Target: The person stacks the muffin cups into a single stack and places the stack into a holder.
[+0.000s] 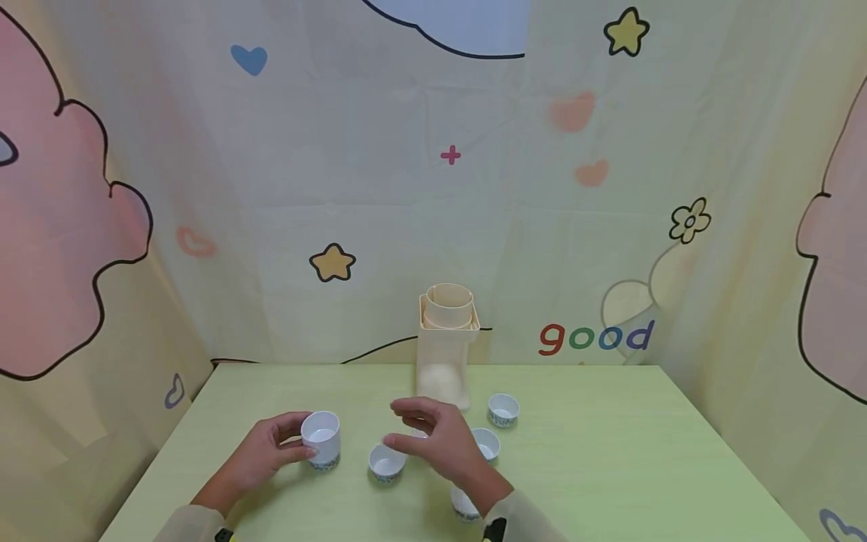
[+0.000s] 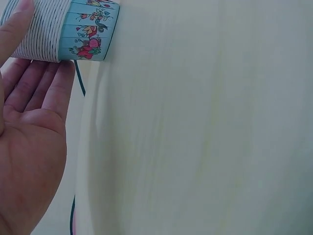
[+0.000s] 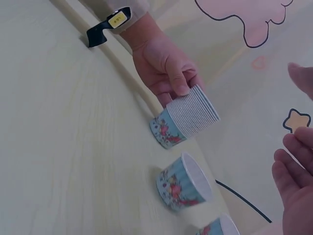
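My left hand (image 1: 260, 450) grips a stack of paper cups (image 1: 322, 439) at the left of a pale green table (image 1: 643, 452). My right hand (image 1: 447, 446), thumb and fingers wide apart, hovers near single standing cups (image 1: 387, 462).

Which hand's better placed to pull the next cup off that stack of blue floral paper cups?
Probably the right hand: it's empty, thumb apart from its fingers. The left hand grips the stack of cups, so it seems better suited to steadying it.

Cup stack (image 3: 186, 117): white rims, light-blue base, red floral print
Single cup (image 3: 181, 185): light blue, red flowers
Tall holder (image 1: 440, 357): cream
Tabletop (image 1: 623, 467): pale yellow-green
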Action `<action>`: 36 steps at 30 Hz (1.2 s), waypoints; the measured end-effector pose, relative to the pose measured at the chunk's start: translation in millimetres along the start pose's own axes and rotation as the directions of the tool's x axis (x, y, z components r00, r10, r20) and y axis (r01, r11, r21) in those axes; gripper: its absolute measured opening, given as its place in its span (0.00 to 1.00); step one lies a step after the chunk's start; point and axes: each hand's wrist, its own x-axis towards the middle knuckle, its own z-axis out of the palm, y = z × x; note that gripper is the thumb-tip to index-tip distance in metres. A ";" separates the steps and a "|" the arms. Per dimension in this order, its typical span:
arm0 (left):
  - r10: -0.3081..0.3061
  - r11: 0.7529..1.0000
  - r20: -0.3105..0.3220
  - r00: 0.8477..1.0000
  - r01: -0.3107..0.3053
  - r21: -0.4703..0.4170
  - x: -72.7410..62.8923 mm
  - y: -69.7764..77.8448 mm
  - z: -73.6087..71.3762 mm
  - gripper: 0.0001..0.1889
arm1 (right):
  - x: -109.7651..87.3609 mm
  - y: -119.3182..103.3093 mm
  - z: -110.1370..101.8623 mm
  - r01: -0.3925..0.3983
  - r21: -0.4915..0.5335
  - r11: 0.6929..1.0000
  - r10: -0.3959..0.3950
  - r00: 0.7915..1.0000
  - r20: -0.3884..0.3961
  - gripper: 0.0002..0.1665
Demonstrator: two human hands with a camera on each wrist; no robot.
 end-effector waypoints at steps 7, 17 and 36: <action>-0.028 0.999 -0.008 1.000 0.028 -0.023 1.2 -1.1 -0.3 0.36 | -33.7 7.9 -27.0 -0.008 -0.033 0.999 0.005 0.997 -0.081 0.28; -0.034 0.999 -0.006 0.999 0.034 -0.033 2.9 -1.8 2.9 0.39 | -71.2 22.9 -59.8 -0.094 -0.153 0.984 0.075 0.990 -0.123 0.28; -0.022 0.999 0.025 0.999 0.022 -0.026 3.7 1.5 4.7 0.40 | -98.8 39.7 -62.3 -0.231 -0.249 0.941 0.201 0.969 -0.142 0.41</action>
